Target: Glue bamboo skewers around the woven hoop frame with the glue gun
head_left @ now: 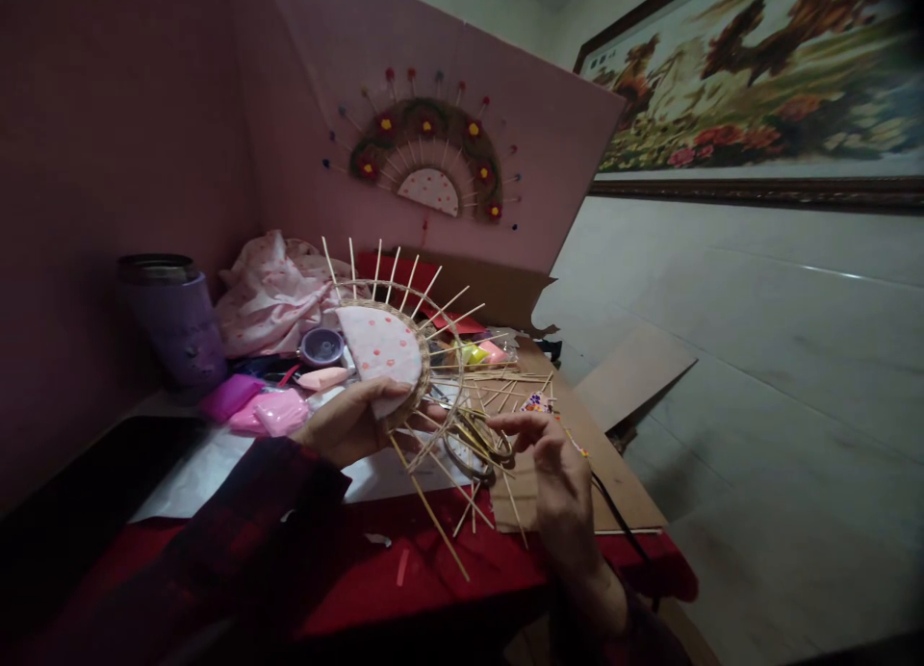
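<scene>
Grips a half-round fan piece (382, 346) of white cloth with red dots in the left hand (351, 422), thumb pressed on the cloth face near its lower end, other fingers behind. Holds it tilted above a red tablecloth (462, 550), with a tan woven edge, thin pale sticks fanning out from the curve and a tan cord ring running across them. Holds the right hand (559, 469) just right of the fan piece's lower sticks, fingers bent, next to a golden-brown looped strand (492, 440); cannot tell of any pinch on it between the fingertips. Has a brown flat cardboard sheet (621, 498) and loose pale thin sticks (514, 385) right of the fan piece, and shiny pink plastic packets (280, 412), a purple round lid (321, 346), a pink dotted cloth bundle (270, 286) and, farther out, a purple dark-rimmed tumbler (171, 324) left of it. Faces a pink upright board (534, 117) behind the fan piece, bearing a brown-and-green half-ring fan (427, 119) with red flowers, ringed by coloured pins.
</scene>
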Tool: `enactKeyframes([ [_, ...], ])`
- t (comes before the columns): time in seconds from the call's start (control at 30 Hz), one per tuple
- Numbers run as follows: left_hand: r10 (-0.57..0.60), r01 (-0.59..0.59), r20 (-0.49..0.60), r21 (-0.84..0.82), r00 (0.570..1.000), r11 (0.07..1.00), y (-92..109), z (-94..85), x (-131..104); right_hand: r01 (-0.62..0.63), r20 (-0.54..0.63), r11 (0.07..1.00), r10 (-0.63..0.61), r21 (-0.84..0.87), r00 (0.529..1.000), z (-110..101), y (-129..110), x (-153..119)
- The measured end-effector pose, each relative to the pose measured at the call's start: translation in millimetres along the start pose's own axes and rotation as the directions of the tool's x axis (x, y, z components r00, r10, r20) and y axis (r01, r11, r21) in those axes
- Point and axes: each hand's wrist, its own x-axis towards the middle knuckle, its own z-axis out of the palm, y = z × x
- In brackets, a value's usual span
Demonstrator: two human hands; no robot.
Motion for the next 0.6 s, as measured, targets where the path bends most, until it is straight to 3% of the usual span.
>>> enactKeyframes([
  [0.07,0.029,-0.029,0.015,0.013,0.999,0.999,1,-1.3,0,-0.165,-0.084,0.976,0.178,0.145,0.98,-2,6,6],
  [0.17,0.053,-0.053,0.021,0.021,0.998,0.998,4,-2.6,-1,-0.377,-0.085,0.851,0.434,0.365,0.897,-6,14,20],
  [0.23,0.071,-0.071,0.005,0.027,0.997,0.997,6,-2.9,-2,-0.431,-0.086,0.773,0.524,0.466,0.848,-10,18,28],
  [0.4,0.141,-0.141,-0.022,-0.006,0.99,0.99,8,-4.4,-2,-0.258,-0.296,0.77,0.498,0.584,0.815,-19,33,35],
  [0.6,0.203,-0.203,-0.013,-0.109,0.979,0.973,7,-7.3,-1,-0.442,-0.141,0.749,0.57,0.494,0.809,-13,59,53],
])
